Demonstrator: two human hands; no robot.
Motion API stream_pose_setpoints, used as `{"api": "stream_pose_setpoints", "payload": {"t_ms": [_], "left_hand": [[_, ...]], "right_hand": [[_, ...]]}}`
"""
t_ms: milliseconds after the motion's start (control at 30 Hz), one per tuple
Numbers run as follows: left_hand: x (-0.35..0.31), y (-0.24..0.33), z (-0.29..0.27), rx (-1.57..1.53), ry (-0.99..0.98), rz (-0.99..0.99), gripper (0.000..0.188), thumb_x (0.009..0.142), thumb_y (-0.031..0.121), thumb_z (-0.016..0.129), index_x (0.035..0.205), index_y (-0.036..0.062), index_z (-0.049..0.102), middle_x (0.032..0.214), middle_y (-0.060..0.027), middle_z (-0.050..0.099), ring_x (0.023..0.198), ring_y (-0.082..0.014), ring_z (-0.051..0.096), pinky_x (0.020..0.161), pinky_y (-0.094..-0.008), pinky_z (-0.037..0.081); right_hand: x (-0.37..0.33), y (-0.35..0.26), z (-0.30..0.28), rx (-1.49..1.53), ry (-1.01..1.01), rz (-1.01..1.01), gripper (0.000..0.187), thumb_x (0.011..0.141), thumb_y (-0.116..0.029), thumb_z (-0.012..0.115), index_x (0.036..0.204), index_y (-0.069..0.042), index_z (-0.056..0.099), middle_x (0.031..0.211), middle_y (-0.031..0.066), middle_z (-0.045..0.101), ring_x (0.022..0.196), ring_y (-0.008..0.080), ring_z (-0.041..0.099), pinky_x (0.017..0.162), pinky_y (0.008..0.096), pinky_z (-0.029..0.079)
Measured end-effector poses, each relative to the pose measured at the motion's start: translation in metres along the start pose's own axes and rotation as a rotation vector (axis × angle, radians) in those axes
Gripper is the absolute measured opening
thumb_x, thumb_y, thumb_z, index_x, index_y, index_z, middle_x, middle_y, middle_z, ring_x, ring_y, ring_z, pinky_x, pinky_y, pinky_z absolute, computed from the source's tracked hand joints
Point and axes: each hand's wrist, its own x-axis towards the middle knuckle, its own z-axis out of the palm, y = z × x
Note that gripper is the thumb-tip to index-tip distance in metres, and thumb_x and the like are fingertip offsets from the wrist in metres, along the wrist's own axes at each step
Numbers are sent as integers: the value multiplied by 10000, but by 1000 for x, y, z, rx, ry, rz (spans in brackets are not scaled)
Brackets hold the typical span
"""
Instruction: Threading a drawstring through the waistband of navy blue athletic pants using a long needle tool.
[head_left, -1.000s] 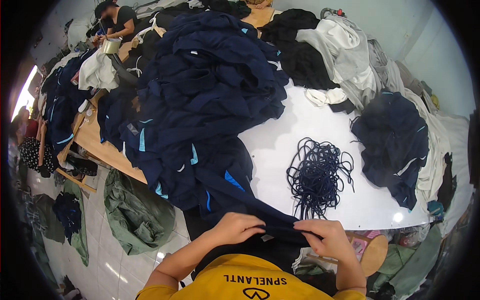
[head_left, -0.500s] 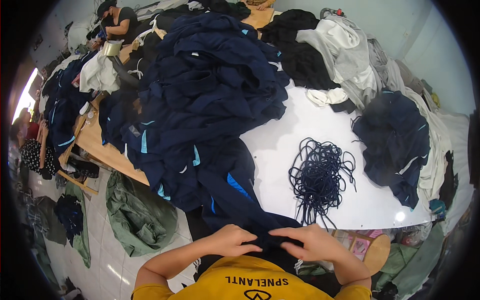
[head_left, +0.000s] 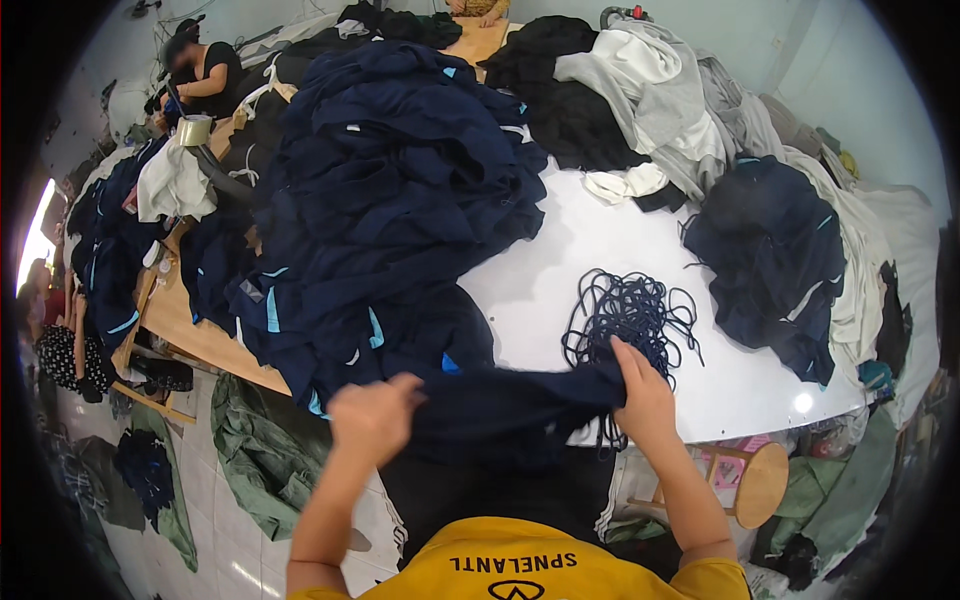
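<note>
A dark navy garment (head_left: pixel 510 408) is stretched sideways between my two hands at the near edge of the white table. My left hand (head_left: pixel 372 420) is closed on its left end, slightly blurred. My right hand (head_left: pixel 645 395) grips the other end, thumb upward, beside a tangle of navy drawstrings (head_left: pixel 640 318). Beyond the left hand rises a big heap of navy garments (head_left: pixel 390 190) with light blue inserts. Folds of the held piece merge with the heap, so I cannot tell whether the two are apart.
A smaller navy pile (head_left: pixel 765 255) lies on the white table (head_left: pixel 540 255) at right. Grey and white cloth (head_left: pixel 650 85) is heaped behind. A roll of tape (head_left: pixel 193 130) stands at far left, near a seated person (head_left: pixel 205 75). A wooden stool (head_left: pixel 762 485) and green sacks (head_left: pixel 265 450) are below the table.
My hands have moved apart and forward from close together near my body, pulling the navy garment out wide. The view has shifted slightly.
</note>
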Motion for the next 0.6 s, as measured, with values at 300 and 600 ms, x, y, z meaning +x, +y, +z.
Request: {"api": "stream_pose_setpoints", "payload": {"t_ms": [300, 600], "left_hand": [[64, -57, -42, 26, 346, 81, 236, 686, 47, 688, 920, 66, 665, 665, -54, 528, 654, -245, 532, 641, -349, 386], [66, 68, 32, -231, 390, 590, 245, 617, 188, 654, 858, 228, 665, 859, 47, 545, 786, -150, 514, 718, -317, 386]], "right_hand": [[-66, -81, 53, 244, -193, -244, 573, 683, -79, 641, 1242, -81, 517, 1263, 124, 548, 1036, 293, 591, 838, 383, 480], [-25, -70, -36, 623, 148, -278, 443, 702, 69, 697, 1134, 0, 626, 1063, 163, 668, 876, 219, 648, 787, 278, 498]]}}
